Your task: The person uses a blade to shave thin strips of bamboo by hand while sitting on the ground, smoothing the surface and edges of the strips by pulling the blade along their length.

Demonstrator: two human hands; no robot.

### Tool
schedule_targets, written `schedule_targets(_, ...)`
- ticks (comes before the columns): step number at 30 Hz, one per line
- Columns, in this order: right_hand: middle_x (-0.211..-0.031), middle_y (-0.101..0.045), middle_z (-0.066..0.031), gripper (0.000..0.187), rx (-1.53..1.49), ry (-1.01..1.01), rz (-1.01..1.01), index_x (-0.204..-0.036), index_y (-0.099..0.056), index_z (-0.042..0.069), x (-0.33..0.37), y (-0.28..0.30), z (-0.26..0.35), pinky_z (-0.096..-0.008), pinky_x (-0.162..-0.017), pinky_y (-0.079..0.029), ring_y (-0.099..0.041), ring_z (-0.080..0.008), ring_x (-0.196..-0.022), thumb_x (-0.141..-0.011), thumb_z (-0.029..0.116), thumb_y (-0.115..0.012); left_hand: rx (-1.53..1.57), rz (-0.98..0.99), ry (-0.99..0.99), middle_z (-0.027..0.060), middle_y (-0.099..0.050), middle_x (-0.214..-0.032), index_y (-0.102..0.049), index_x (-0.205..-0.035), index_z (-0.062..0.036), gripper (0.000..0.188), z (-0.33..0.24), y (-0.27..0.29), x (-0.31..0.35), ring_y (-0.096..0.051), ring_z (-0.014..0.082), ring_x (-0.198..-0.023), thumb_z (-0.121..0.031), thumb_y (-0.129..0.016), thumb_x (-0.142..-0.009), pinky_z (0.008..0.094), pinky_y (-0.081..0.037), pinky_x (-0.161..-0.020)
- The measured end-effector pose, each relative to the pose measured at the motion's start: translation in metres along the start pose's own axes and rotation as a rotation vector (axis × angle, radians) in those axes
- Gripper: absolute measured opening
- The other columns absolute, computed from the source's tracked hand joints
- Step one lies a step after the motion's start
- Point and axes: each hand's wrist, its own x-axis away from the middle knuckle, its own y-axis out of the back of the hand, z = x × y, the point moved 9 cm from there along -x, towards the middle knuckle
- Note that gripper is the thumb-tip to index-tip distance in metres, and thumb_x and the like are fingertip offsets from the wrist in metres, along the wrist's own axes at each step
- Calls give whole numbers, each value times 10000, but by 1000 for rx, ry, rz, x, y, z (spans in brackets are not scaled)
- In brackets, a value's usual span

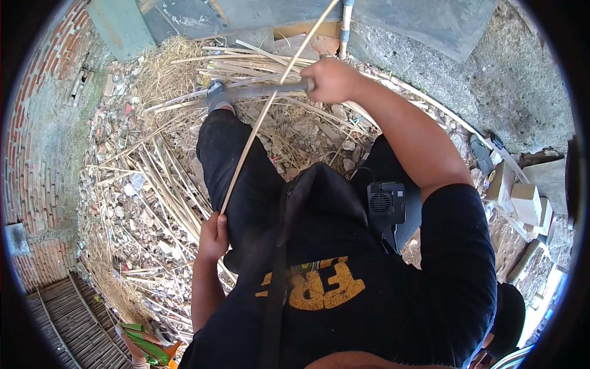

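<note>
My left hand [213, 236] is closed around the lower end of a long, thin bamboo strip [251, 144], beside my left thigh. The strip slants up and to the right, past the top of the view. Farther out, my right hand [332, 80] grips the handle of a machete [258, 91]. Its blade, smeared by motion, points left and crosses the strip. Whether blade and strip touch, I cannot tell. The blade's far end reaches near my left shoe [216, 91].
Cut bamboo strips [174, 178] lie on the rubble to the left, and more are piled ahead. Dry shavings [166, 74] heap near a grey panel. A brick wall [40, 135] stands left, a rough concrete wall [498, 92] right. Another person [144, 344] is at lower left.
</note>
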Motion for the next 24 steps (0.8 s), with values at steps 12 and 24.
schedule_targets(12,-791,-688,-169,200,-2,29,11,-880,-683,44,0,-1,6,-447,-745,-547,-688,-336,-791,-730,177,-675,-6,11,10,119,-465,-567,-493,-794,5,466,-1,1,3,-446,213,-536,-368,-424,-1065,382,-389,-544)
schedule_targets(24,-891,-710,-160,230,151,57,95,-920,-695,60,10,1,42,-452,-796,-548,-688,-338,-882,-729,187,-674,-31,16,-13,105,-474,-568,-498,-791,5,473,0,3,7,-470,174,-558,-369,-413,-1069,365,-389,-543)
